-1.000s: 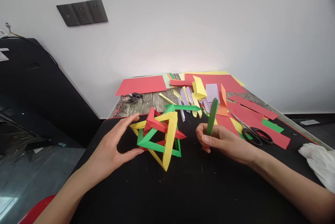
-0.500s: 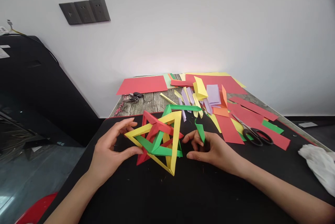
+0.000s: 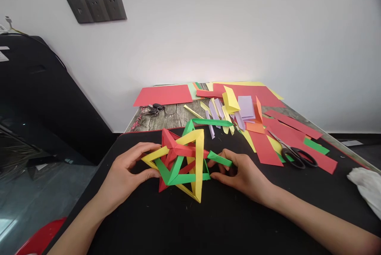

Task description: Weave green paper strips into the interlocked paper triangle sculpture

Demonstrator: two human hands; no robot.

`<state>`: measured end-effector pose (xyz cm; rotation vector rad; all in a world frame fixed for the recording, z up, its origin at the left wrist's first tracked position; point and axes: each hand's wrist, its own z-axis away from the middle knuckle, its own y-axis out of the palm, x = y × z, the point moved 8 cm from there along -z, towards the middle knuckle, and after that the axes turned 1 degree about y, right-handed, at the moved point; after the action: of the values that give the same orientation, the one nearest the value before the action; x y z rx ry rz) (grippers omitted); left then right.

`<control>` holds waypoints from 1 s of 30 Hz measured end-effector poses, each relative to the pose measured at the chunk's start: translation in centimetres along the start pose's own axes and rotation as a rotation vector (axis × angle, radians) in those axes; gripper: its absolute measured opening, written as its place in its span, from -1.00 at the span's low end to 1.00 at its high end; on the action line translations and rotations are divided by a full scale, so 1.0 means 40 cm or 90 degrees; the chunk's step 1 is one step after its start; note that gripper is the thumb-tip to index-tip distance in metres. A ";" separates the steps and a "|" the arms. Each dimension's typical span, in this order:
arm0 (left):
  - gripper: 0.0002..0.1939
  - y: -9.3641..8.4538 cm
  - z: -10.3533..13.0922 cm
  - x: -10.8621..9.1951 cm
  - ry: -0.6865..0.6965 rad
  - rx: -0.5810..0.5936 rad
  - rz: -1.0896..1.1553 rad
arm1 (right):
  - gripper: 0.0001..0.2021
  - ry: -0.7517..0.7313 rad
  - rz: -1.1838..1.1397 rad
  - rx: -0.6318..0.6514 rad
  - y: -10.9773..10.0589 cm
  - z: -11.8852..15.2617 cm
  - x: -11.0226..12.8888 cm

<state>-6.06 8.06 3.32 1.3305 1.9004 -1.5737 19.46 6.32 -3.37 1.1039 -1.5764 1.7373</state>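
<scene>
Paper frame [image 3: 190,151]: light, crushable (presumably); hold by corners. Left grip [image 3: 125,173], half-curled, holds yellow corner [image 3: 153,155]; right grip [image 3: 239,171], narrowed, holds green strip [image 3: 219,158].

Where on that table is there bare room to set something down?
The black mat is nearly bare between the forearms, nearer than the colored paper model. A smaller patch lies between the right forearm, scissors and white cloth. Beyond the right hand it's crowded with cut paper.

Matt paper model [image 3: 176,169], metal scissor blades [image 3: 279,139], wood-grained tabletop [image 3: 174,116].
</scene>
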 end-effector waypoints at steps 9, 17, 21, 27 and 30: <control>-0.54 0.002 -0.001 0.015 -0.012 -0.002 0.014 | -0.74 -0.036 0.001 0.026 0.012 -0.002 0.006; -0.55 0.011 -0.009 0.019 -0.033 -0.026 0.122 | -0.82 -0.051 0.003 -0.006 0.004 0.000 0.020; -0.56 0.020 -0.011 0.022 -0.051 -0.021 0.144 | -0.71 -0.062 -0.108 -0.005 0.000 0.002 0.030; -0.58 0.029 -0.008 0.030 -0.058 -0.029 0.192 | -0.54 0.013 -0.301 0.012 0.006 -0.002 0.013; -0.59 0.039 -0.009 0.033 -0.049 -0.024 0.213 | -0.50 0.016 -0.343 0.009 0.001 -0.005 0.014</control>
<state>-5.36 8.89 1.56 1.4608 1.5568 -1.3917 19.10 6.41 -2.91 1.3544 -1.1119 1.3891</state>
